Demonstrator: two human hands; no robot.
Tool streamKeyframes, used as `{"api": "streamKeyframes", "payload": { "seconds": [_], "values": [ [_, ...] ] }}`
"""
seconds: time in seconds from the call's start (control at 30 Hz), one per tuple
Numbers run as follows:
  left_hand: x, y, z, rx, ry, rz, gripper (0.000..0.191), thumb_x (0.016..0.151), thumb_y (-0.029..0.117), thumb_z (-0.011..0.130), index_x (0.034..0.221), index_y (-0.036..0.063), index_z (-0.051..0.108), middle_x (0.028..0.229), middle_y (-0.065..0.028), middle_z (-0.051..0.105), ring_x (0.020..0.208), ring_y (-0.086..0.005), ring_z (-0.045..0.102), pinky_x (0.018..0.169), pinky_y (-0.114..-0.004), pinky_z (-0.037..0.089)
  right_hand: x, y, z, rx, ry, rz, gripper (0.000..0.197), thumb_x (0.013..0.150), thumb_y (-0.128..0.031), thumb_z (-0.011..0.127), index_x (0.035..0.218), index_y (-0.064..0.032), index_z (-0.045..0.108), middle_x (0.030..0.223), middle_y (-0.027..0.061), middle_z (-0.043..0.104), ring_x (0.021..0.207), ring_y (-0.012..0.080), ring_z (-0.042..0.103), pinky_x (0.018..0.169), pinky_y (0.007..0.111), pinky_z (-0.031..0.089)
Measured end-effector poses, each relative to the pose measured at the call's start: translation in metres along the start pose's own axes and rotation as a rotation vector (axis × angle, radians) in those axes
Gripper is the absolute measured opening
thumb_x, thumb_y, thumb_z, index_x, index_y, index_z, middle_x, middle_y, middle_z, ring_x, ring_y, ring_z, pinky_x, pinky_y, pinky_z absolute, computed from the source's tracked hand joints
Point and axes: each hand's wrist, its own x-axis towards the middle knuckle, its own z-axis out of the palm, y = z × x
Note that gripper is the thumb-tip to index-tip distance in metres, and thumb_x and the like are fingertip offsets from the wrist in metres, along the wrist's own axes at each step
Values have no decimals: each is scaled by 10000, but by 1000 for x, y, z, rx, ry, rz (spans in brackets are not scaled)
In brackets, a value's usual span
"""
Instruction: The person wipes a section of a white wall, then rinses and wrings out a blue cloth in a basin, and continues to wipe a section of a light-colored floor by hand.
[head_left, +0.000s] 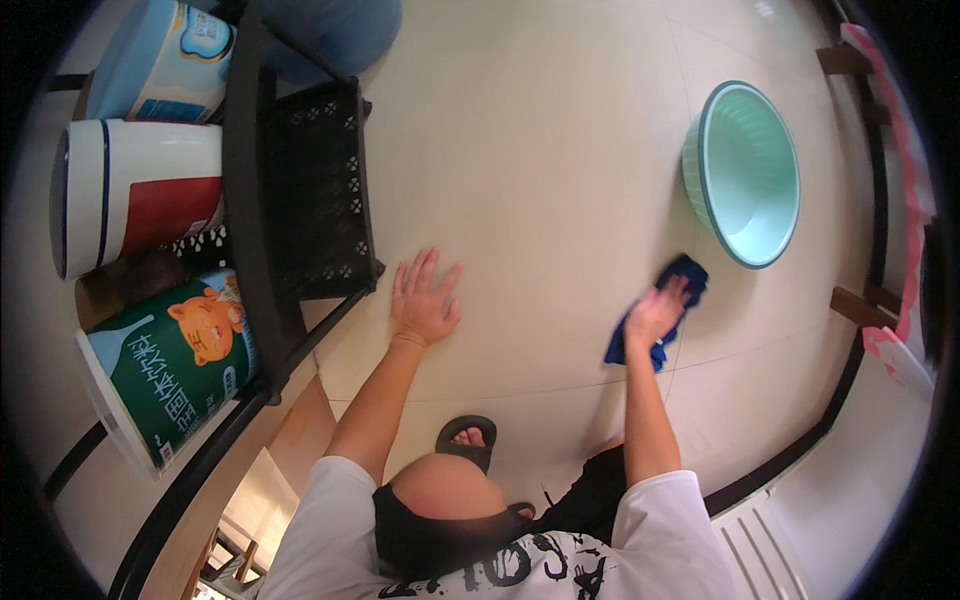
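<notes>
My right hand presses a dark blue cloth flat against the tiled floor; its fingers are spread on top and slightly blurred. Just beyond the cloth, to the upper right, stands a mint green plastic basin, and nothing shows inside it. My left hand rests palm down on the tiles with its fingers apart and holds nothing. It is close to the lower corner of a black shelf rack.
The black plastic rack at left bears a green tub, a white and red container and a blue pack. A bluish round container stands beyond it. Brown wooden legs edge the right side. My slippered foot is below.
</notes>
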Motion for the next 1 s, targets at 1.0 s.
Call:
{"api": "streamKeyframes", "payload": {
  "seconds": [1.0],
  "values": [
    [-5,-6,1,33,16,28,676,824,304,638,1495,256,570,1655,-127,376,1541,-321,323,1254,-573,204,18,-13,-26,-24,-75,121,613,1012,-259,559,1578,-58,436,1643,197,407,1519,429,353,1243,541,258]
  ]
}}
